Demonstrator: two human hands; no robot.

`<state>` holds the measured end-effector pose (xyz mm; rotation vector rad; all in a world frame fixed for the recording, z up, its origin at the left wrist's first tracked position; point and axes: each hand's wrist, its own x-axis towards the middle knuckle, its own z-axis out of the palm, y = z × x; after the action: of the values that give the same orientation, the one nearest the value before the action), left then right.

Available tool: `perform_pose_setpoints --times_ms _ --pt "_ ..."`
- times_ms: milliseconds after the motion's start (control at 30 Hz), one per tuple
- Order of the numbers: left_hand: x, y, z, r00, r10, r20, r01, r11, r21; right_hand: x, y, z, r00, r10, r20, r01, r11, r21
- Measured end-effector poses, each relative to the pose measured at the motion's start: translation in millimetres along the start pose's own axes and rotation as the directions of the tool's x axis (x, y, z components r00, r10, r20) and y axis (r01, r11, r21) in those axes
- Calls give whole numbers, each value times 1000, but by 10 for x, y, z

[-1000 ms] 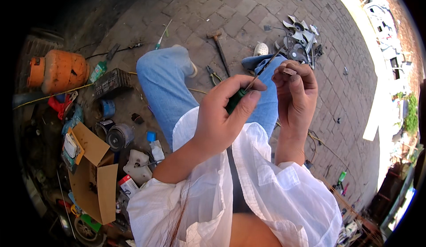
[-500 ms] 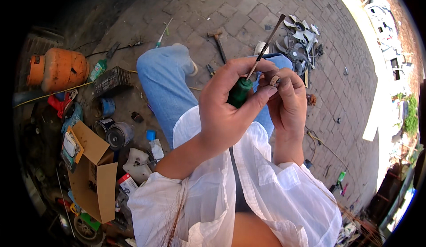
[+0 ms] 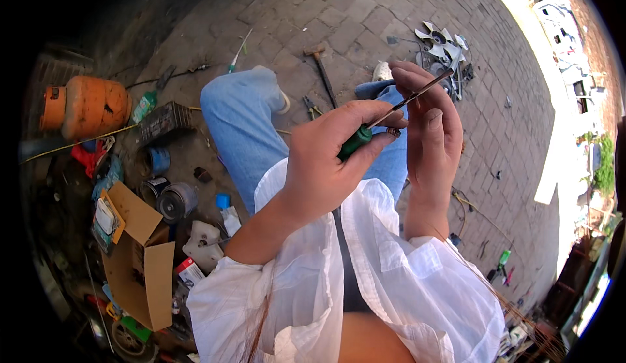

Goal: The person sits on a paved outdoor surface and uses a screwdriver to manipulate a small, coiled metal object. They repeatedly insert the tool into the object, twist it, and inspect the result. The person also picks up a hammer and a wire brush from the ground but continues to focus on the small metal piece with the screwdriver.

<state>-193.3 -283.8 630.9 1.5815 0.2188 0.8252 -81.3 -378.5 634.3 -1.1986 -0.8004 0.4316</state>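
My left hand is closed around the green handle of a screwdriver, whose dark shaft slants up to the right. Between that hand's thumb and forefinger is a small round brownish part, too small to name. My right hand is upright just to the right, fingers stretched out and holding nothing that I can see. The screwdriver's shaft crosses in front of its fingers; whether they touch it I cannot tell.
On the paving ahead lie a hammer, pliers and fan blades. To the left are an orange gas cylinder, a black crate, cans and an open cardboard box. A cable trails at right.
My right hand has let go of the small part and moved slightly right, its fingers opening. The part stays in my left hand, and the screwdriver has tilted lower toward the right.
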Motion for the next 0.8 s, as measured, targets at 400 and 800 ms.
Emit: perform_pose_setpoints --times_ms 400,800 --pt "22 -121 -142 822 -527 218 511 511 -691 108 -256 13 883 -139 -449 306 895 325" --pt "-48 -53 -155 890 -452 59 384 672 -633 -208 -110 90 1000 -19 -13 15 964 -264"
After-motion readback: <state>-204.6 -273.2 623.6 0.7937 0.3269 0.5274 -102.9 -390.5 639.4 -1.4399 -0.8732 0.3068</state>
